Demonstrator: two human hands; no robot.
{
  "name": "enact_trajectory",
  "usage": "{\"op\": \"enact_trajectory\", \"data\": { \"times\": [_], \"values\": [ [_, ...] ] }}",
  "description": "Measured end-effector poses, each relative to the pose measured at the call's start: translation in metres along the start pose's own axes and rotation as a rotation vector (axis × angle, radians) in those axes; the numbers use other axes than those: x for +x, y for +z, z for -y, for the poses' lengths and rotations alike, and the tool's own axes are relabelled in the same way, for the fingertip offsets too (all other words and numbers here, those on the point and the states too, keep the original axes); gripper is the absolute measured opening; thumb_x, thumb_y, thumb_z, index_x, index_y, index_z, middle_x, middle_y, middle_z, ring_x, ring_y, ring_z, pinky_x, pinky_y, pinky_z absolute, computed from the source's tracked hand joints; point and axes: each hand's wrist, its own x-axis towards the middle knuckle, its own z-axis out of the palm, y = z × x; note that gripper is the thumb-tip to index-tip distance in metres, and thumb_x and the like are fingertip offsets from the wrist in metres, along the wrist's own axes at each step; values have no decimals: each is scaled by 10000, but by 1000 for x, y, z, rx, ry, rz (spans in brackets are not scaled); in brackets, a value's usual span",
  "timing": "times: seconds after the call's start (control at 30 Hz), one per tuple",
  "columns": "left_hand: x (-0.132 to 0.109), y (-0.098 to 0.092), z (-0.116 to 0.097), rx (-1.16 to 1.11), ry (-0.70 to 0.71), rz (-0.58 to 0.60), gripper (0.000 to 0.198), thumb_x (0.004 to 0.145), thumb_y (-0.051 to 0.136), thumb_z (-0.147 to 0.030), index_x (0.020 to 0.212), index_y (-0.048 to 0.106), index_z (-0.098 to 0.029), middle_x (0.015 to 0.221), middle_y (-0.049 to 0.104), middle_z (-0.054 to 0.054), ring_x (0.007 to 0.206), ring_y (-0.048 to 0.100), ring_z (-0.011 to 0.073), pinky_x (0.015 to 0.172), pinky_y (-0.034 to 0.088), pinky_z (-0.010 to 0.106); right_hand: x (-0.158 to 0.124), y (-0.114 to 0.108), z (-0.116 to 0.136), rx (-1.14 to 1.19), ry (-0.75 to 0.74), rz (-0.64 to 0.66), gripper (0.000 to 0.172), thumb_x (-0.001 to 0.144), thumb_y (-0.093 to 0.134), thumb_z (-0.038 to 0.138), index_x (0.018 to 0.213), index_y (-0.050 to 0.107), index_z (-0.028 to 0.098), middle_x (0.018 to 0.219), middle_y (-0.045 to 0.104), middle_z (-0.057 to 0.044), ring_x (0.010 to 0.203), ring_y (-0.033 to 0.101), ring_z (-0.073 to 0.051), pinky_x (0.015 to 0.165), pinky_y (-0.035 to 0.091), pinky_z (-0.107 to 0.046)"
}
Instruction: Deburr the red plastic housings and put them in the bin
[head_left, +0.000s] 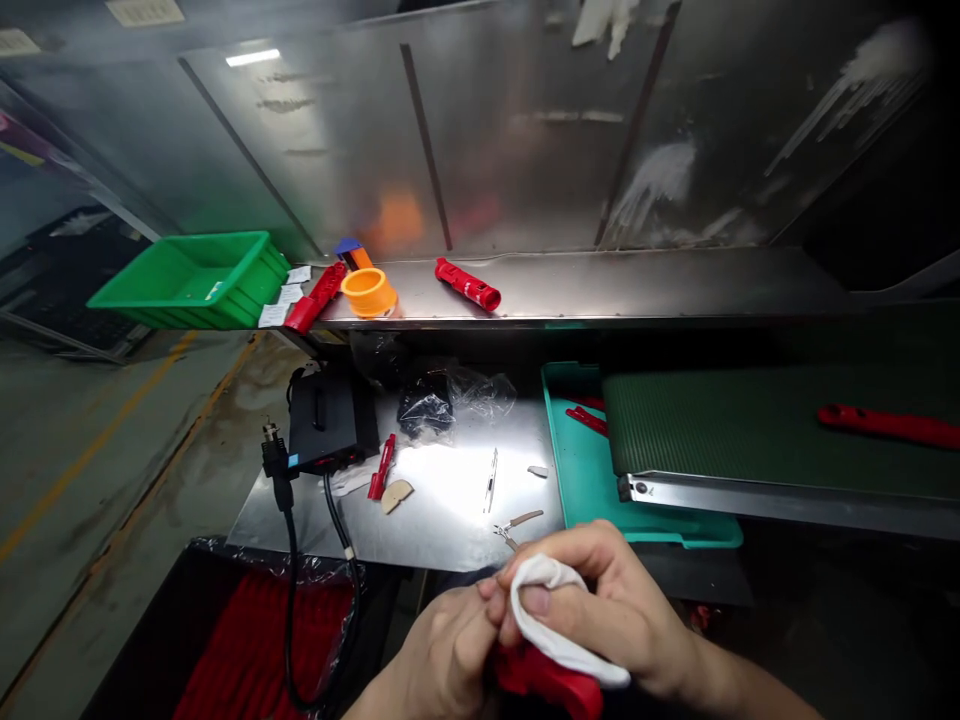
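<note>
At the bottom centre, my left hand [450, 650] is closed around a red plastic part [551, 682], most of which is hidden by my fingers. My right hand [611, 605] pinches a folded white cloth [559, 640] that lies against the red part. The fingertips of both hands meet at the cloth's left edge. Just beyond them on the metal table rest side cutters [519, 522] with brown handles. A slim metal knife [491, 480] and a small grey piece [538, 471] lie farther back.
A conveyor [720, 430] carries a long red part [889, 425], its end over a teal tray [574, 470]. Left stand a black box [322, 410] with cables and a bin of red parts [255, 650]. The shelf [637, 285] holds a green crate [247, 290] and orange tape [367, 293].
</note>
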Motion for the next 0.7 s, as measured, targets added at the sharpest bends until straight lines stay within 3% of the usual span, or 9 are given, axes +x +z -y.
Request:
{"op": "enact_trajectory", "data": {
  "times": [0.07, 0.13, 0.2, 0.27, 0.33, 0.4, 0.53, 0.63, 0.7],
  "values": [
    [0, -6, 4, 53, 199, -12, 687, 836, 670, -94, 1480, 519, -281, 1008, 813, 121, 835, 795, 301, 779, 659, 412, 7, 2, -17, 68, 55, -74, 249, 953, 778, 430, 989, 835, 190, 754, 772, -62, 771, 749, -232, 799, 618, -346],
    [-5, -12, 12, 43, 246, -92, 746, 866, 660, -112, 1559, 437, -276, 1044, 800, 134, 808, 781, 299, 746, 651, 406, 19, -5, -44, -41, 89, -244, 405, 952, 738, 559, 1064, 800, 174, 776, 765, -78, 790, 749, -265, 793, 619, -384],
    [-13, -19, 22, -49, 125, -175, 681, 866, 697, -139, 1506, 500, -265, 1015, 787, 125, 737, 753, 270, 689, 634, 374, 36, -23, -78, -383, 99, -462, 551, 1000, 582, 676, 1159, 753, 178, 899, 776, -100, 796, 735, -276, 731, 610, -390],
    [-21, -30, 34, -200, -155, -285, 579, 882, 727, -175, 1429, 549, -237, 957, 760, 101, 690, 723, 235, 641, 613, 342, 59, -46, -119, -578, 96, -563, 599, 1004, 534, 713, 1114, 739, 160, 1014, 765, -129, 882, 710, -295, 782, 587, -407],
    [-27, -46, 47, -392, -471, -446, 481, 906, 747, -252, 1351, 569, -219, 897, 710, 50, 646, 698, 201, 607, 601, 319, 81, -66, -161, -737, 125, -547, 602, 973, 576, 733, 995, 740, 154, 947, 745, -120, 936, 690, -322, 874, 565, -452],
    [-32, -68, 63, -577, -680, -599, 430, 892, 784, -344, 1249, 589, -206, 871, 656, 4, 592, 657, 162, 594, 600, 315, 98, -79, -202, -880, 188, -466, 497, 998, 623, 648, 985, 732, 164, 976, 739, -99, 1006, 687, -310, 975, 540, -494],
    [-53, -107, 99, -914, -881, -754, 507, 811, 858, -391, 1190, 597, -178, 856, 640, -12, 626, 619, 153, 583, 603, 326, 123, -85, -261, -1102, 329, -272, 272, 1017, 725, 421, 1114, 710, 168, 1176, 715, -82, 1126, 677, -270, 1055, 524, -526],
    [-75, -121, 120, -1074, -960, -803, 612, 769, 890, -358, 1256, 568, -177, 862, 670, -5, 648, 630, 165, 570, 599, 332, 148, -88, -277, -1213, 401, -170, 234, 1017, 740, 371, 1121, 713, 164, 1193, 713, -78, 1129, 682, -267, 1028, 557, -507],
    [-87, -125, 127, -1145, -982, -813, 620, 764, 895, -353, 1256, 560, -181, 865, 686, 0, 646, 638, 168, 573, 597, 335, 173, -96, -278, -1286, 440, -184, 218, 1039, 712, 359, 1135, 708, 163, 1186, 713, -76, 1092, 694, -254, 997, 579, -486]
  ]
}}
